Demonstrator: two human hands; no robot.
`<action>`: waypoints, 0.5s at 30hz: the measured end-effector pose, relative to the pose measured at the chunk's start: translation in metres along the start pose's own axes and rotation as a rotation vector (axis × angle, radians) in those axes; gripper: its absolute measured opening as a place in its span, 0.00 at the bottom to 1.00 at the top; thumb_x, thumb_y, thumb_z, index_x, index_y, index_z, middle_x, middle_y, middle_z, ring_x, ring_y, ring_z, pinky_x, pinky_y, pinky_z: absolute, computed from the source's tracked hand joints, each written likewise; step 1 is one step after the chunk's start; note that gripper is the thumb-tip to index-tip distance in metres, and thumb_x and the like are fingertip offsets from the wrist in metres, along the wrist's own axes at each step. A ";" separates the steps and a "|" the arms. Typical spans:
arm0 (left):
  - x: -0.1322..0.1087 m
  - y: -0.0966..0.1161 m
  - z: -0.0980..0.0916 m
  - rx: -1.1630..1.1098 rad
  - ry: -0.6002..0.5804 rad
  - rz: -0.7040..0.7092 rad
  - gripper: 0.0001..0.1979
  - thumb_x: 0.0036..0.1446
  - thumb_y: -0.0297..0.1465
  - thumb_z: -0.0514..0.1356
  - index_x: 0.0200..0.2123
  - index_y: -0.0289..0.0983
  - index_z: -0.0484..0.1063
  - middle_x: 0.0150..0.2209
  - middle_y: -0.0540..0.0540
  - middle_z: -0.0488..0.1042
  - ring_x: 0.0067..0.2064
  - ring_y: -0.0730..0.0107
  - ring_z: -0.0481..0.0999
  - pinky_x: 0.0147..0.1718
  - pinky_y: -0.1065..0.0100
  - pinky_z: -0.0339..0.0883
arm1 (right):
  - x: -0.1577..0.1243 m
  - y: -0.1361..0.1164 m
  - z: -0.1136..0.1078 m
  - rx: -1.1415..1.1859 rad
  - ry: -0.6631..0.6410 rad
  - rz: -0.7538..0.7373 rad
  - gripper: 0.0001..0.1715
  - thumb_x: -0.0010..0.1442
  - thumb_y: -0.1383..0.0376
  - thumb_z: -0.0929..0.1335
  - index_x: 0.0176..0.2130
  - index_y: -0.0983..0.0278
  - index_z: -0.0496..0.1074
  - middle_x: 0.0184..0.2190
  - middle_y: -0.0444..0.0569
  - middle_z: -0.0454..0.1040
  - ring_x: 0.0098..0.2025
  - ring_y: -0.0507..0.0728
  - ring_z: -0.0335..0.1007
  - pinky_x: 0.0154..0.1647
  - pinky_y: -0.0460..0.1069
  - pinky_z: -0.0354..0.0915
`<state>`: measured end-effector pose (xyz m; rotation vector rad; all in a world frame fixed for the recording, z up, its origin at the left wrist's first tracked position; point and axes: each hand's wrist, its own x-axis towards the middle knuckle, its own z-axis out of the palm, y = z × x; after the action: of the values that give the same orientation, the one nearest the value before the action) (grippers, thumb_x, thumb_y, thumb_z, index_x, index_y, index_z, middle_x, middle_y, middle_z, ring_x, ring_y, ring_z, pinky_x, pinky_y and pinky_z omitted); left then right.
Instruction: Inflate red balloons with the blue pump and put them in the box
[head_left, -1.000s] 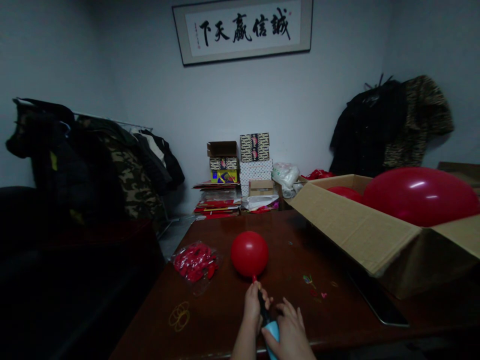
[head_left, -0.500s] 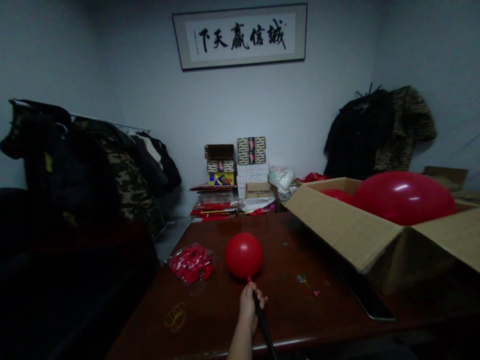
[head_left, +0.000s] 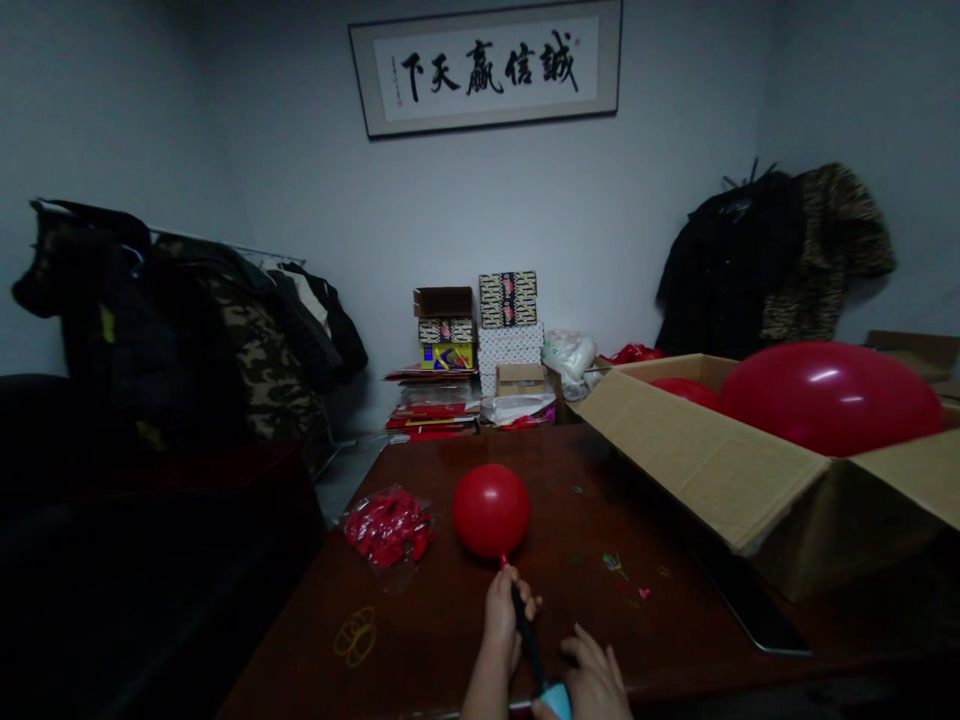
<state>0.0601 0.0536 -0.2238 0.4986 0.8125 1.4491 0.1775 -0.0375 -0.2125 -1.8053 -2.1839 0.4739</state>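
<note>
1. From my head camera I look forward and down across a glossy, dark reddish-brown wooden table [head_left: 660, 625], with my hands at its near edge.
2. My left hand [head_left: 501, 620] is closed, fingers wrapped around the slim black shaft of a balloon pump [head_left: 524, 628].
3. My right hand [head_left: 592, 685] is at the pump's smooth, pale blue end [head_left: 556, 701], with its fingers [head_left: 587, 650] spread. I cannot tell whether it is gripping.
4. Just above my left hand, a round, shiny red balloon [head_left: 491, 511] sits on the pump's tip by its narrow neck, held up over the table.
5. To the left of that balloon, a crinkled clear plastic bag [head_left: 388, 529] holds limp red balloons [head_left: 385, 527]. Nearer me lie thin yellowish rubber bands [head_left: 355, 637].
6. To the right, an open corrugated cardboard box [head_left: 697, 462] rests on the table, holding a huge glossy red balloon [head_left: 831, 398] and a smaller one [head_left: 686, 393].
7. Against the far wall stand patterned cardboard boxes [head_left: 508, 320] and flat red paper packets [head_left: 431, 410]. Soft coats, one camouflage [head_left: 255, 350], hang on a metal rail [head_left: 225, 246], and a leopard-print coat [head_left: 840, 240] hangs to the right. Above them is framed calligraphy [head_left: 487, 68].
</note>
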 end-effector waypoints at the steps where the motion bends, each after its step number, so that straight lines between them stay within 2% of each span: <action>1: 0.001 0.000 0.000 0.002 0.000 -0.003 0.23 0.41 0.50 0.62 0.24 0.39 0.56 0.12 0.60 0.60 0.11 0.81 0.55 0.25 0.67 0.62 | 0.007 -0.006 -0.007 0.007 0.010 -0.013 0.24 0.51 0.51 0.62 0.37 0.64 0.75 0.54 0.55 0.64 0.62 0.69 0.45 0.61 0.66 0.38; 3: 0.002 0.001 0.000 0.005 -0.004 -0.003 0.23 0.40 0.50 0.62 0.24 0.40 0.56 0.11 0.60 0.60 0.11 0.80 0.56 0.25 0.67 0.62 | 0.018 -0.017 -0.018 0.037 0.029 -0.008 0.27 0.51 0.51 0.62 0.45 0.62 0.72 0.54 0.54 0.64 0.63 0.67 0.44 0.61 0.65 0.37; 6: 0.003 0.003 0.002 0.018 -0.010 0.005 0.24 0.39 0.51 0.62 0.23 0.40 0.56 0.11 0.59 0.61 0.11 0.79 0.57 0.24 0.67 0.61 | 0.027 -0.024 -0.021 0.057 0.051 0.016 0.28 0.51 0.52 0.62 0.49 0.60 0.69 0.53 0.51 0.65 0.63 0.66 0.44 0.61 0.65 0.36; 12: -0.002 0.001 0.003 0.052 -0.002 0.029 0.22 0.42 0.50 0.60 0.23 0.39 0.56 0.11 0.59 0.60 0.10 0.81 0.55 0.23 0.68 0.60 | 0.011 -0.014 -0.005 0.027 0.031 0.027 0.26 0.51 0.52 0.62 0.43 0.66 0.73 0.53 0.56 0.66 0.62 0.68 0.46 0.62 0.64 0.36; 15: -0.003 0.000 0.002 0.045 0.008 0.028 0.22 0.43 0.49 0.60 0.23 0.39 0.55 0.11 0.60 0.60 0.10 0.81 0.55 0.24 0.68 0.61 | -0.007 -0.003 0.004 0.023 0.019 0.031 0.22 0.51 0.54 0.62 0.38 0.64 0.75 0.52 0.54 0.68 0.61 0.68 0.48 0.62 0.65 0.38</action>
<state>0.0613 0.0510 -0.2220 0.5407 0.8490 1.4613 0.1742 -0.0449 -0.2146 -1.8272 -2.1322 0.4842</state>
